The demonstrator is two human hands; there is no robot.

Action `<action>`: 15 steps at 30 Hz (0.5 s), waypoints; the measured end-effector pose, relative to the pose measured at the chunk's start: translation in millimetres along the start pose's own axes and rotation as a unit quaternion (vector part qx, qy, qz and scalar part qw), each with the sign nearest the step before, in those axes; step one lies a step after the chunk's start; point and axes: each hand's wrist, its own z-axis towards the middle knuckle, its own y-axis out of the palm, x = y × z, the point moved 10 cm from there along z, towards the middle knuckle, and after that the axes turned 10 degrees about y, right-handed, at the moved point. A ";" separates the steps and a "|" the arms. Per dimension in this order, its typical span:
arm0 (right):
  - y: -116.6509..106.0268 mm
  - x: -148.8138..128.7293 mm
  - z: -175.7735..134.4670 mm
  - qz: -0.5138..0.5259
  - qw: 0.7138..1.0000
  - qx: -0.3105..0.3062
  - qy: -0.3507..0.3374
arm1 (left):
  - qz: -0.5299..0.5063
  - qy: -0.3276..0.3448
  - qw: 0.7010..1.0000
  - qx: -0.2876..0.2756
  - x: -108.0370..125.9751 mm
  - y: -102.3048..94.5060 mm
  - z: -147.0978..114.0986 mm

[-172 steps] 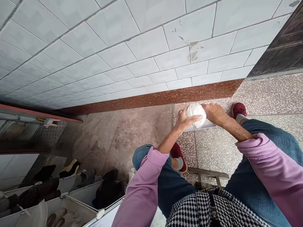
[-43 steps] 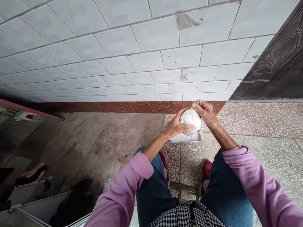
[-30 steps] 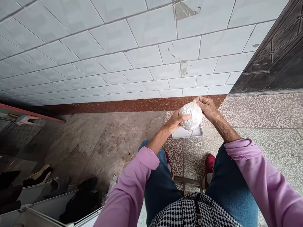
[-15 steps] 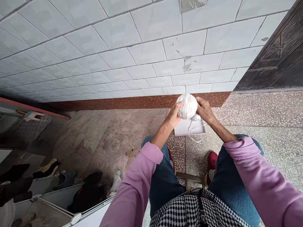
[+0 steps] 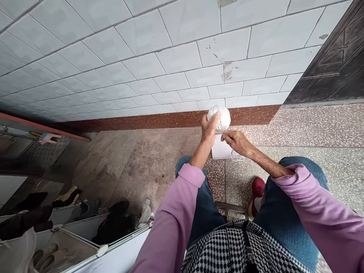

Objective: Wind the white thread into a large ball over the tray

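Observation:
A ball of white yarn (image 5: 223,120) is held up in front of the wall by my left hand (image 5: 209,127), whose thumb lies across its near side. Just below the ball, my right hand (image 5: 234,141) has its thumb and fingers pinched together; the strand between them is too fine to make out clearly, but it appears to come from the ball. Under my hands, on the floor, lies a shallow white tray (image 5: 222,149), partly covered from view by my right hand. A bit of loose yarn shows at the tray's right side.
A white tiled wall (image 5: 176,81) with a brown base strip rises ahead. At the lower left stands a rack with shoes (image 5: 66,196), and a plastic bag (image 5: 146,212) sits near its end. A dark door (image 5: 338,72) is at the right.
My right hand has moved from the ball's right side to below it, leftward and down. The ball has turned and shifted slightly left and up in my left hand.

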 end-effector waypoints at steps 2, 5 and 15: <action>-1.4 -14.5 -10.6 0.003 1.000 -0.022 -0.019 | 0.061 0.032 0.998 0.012 6.9 -7.7 3.7; -13.2 -31.8 -23.5 0.001 0.998 -0.033 -0.050 | 0.148 0.111 0.983 0.010 24.6 -11.8 8.4; -87.7 -17.5 -28.7 -0.170 0.973 0.147 -0.053 | 0.114 -0.026 0.964 -0.237 -8.9 20.5 -29.3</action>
